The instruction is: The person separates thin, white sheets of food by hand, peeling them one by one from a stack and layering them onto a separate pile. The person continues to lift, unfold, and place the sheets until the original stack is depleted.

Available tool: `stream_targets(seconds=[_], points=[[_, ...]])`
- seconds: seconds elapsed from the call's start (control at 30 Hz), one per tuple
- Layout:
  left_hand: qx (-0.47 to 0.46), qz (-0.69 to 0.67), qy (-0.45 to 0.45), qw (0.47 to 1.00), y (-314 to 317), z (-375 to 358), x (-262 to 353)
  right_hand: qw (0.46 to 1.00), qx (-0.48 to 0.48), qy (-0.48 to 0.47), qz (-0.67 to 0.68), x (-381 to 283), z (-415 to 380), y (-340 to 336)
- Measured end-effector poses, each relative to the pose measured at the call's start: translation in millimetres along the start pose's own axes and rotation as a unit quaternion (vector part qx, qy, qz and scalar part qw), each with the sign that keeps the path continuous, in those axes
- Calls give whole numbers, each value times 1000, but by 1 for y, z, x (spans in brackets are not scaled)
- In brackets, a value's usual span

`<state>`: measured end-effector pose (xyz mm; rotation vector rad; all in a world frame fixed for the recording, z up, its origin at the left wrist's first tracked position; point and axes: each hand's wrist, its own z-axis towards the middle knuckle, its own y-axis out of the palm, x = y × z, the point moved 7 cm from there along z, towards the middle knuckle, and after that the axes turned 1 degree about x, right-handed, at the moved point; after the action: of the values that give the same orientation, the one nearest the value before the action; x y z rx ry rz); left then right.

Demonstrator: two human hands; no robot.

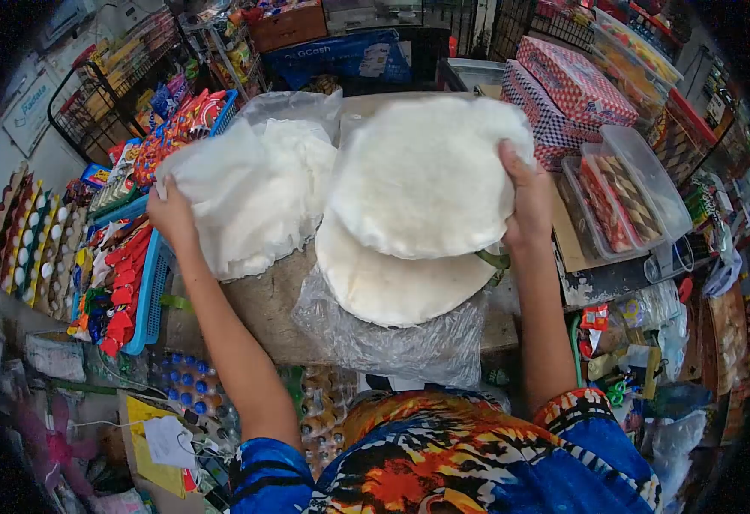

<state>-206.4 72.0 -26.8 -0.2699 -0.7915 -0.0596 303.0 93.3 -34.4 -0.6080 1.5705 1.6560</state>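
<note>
A cramped shop counter (pixel 264 308), worn and bare in patches, is hemmed in by snack racks on the left, a blue basket (pixel 148 300) of red packets, and clear tubs (pixel 628 193) of wafers beside checked boxes (pixel 568 86) on the right. The step in hand appears to be sorting thin white round sheets: the right hand (pixel 525 201) is closed on the edge of one disc (pixel 426 176), holding it raised and tilted above a second disc (pixel 392 287) that lies on a crumpled clear bag (pixel 384 343). The left hand (pixel 169 214) pinches the edge of a looser pile (pixel 251 193) of similar sheets, resting against more clear plastic behind. In my judgement the next move calls for a light, even hold and full support of the lifted disc, since it looks thin, dry and brittle. The discs are off-white, matte, faintly grainy, with slightly uneven rims; the pile is more crumpled.
</note>
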Motion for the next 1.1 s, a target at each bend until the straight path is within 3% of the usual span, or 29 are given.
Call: stream_targets(seconds=[0.07,0.13,0.2,0.23,0.3,0.4,0.43,0.47,0.53,0.6,0.67,0.73,0.8,0.83,0.87,0.9,0.93,0.97,1.0,1.1], points=[[-121,-113,-117,979,14,-4,-13,1000,2,-3,0,3,2,-4],[-140,-137,-67,978,24,-14,14,998,-6,13,-59,15,-1,-1],[-288,-356,-136,879,42,-42,66,998,-9,26,-51,18,-5,5],[-288,-356,-139,878,40,-48,82,998,-15,29,-46,13,-8,9],[-350,-503,-246,751,49,-67,103,998,-23,36,-46,13,-8,9],[-400,-448,-317,734,68,-77,76,998,-13,44,-51,16,-4,3],[-379,-406,-310,771,69,-77,63,998,-16,41,-50,15,-5,5],[-369,-404,-313,776,66,-78,51,998,-19,37,-48,14,-6,6],[-323,-125,-149,926,48,-64,35,998,-33,35,-51,11,-7,9],[-317,-115,-131,932,47,-53,20,998,-34,32,-52,7,-9,9],[-293,-28,-27,955,46,-37,11,998,-34,26,-53,7,-7,6],[-293,-42,-59,953,38,-33,17,997,-26,23,-63,9,-4,1],[-266,-231,-167,921,33,-27,11,997,-23,23,-67,9,-4,0],[-237,-140,-86,957,29,-15,4,997,-25,25,-70,10,-4,1],[-237,-141,-86,957,32,-13,-10,997,-25,25,-71,10,-4,1],[-202,35,-19,979,20,-12,-3,997,-22,33,-72,12,-4,1],[-158,211,47,964,6,-14,12,996,-19,42,-74,14,-4,1],[-122,251,59,958,-2,-24,26,996,-22,42,-74,15,-4,1],[-120,252,58,959,0,-28,31,995,-30,46,-77,16,-4,2],[-65,129,218,965,13,-37,69,995,-40,50,-80,17,-7,8]])
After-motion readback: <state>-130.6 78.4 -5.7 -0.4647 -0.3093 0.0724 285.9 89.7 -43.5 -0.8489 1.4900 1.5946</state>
